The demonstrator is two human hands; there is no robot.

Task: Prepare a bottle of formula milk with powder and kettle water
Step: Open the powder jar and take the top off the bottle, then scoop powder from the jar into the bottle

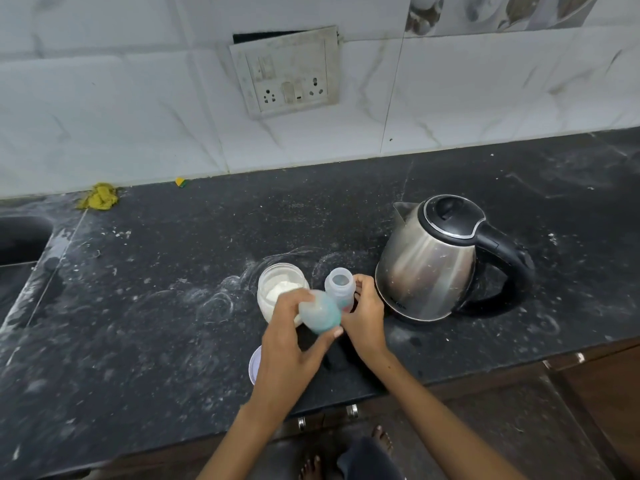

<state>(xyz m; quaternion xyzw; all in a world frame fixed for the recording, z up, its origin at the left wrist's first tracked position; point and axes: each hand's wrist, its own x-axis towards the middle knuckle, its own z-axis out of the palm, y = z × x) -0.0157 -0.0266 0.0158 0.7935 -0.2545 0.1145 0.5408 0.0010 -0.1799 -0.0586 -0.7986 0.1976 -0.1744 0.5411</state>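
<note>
A small clear baby bottle (340, 285) stands open on the black counter (173, 271), and my right hand (363, 313) grips its side. My left hand (291, 337) holds the bottle's teal-tinted cap (320, 312), blurred, just in front of the bottle and lifted off it. Behind my left hand sits an open glass jar of white powder (278, 289). A steel kettle (429, 258) with a black lid and handle stands to the right of the bottle, spout pointing left.
A white round lid (254, 367) lies near the counter's front edge, partly under my left wrist. A yellow cloth (98, 197) and a small sponge (181, 182) lie by the tiled wall. A sink (20, 240) opens at far left. A wall socket panel (287, 72) hangs above.
</note>
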